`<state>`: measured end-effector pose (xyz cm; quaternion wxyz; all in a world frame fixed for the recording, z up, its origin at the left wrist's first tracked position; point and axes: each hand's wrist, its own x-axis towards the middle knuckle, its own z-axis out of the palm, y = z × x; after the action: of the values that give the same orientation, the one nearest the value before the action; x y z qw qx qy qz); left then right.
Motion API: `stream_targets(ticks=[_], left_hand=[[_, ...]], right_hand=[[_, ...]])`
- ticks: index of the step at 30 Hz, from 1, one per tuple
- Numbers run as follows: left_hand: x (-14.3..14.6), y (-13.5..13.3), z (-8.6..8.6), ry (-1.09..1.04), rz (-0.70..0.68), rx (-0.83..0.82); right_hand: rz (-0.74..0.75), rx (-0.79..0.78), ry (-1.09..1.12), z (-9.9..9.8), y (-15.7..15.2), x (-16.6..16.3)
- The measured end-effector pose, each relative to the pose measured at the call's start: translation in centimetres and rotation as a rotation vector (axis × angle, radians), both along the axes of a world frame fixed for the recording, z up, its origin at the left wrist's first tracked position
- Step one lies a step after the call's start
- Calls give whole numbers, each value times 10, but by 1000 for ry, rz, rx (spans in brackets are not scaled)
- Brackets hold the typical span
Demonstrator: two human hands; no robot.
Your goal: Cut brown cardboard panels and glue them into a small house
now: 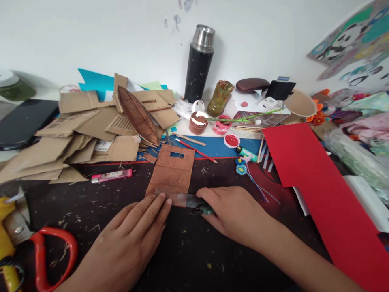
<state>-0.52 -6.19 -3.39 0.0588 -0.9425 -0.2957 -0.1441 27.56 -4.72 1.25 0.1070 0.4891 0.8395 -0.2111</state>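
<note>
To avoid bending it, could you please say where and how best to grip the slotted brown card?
I'd pinch the slotted brown card midway along its right edge, from the right: it lies flat, that edge uncovered, the slot sits near its far end, and the left hand and blade occupy its near end.

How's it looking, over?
Left hand: fingertips at near edge of brown card. Right hand: holding green-handled blade. Red pencil by card's far corner.

A flask point(199, 67) stands by the wall point(121, 32). A jar point(16, 90) sits at far left, a panda picture point(345, 42) at upper right.
</note>
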Motion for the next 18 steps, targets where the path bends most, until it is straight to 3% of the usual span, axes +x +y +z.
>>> stream_targets(ticks=[18], left_hand=[[-2,-4,-6,29,-25,-5]], right_hand=[[-3,-11,12,1,2,1]])
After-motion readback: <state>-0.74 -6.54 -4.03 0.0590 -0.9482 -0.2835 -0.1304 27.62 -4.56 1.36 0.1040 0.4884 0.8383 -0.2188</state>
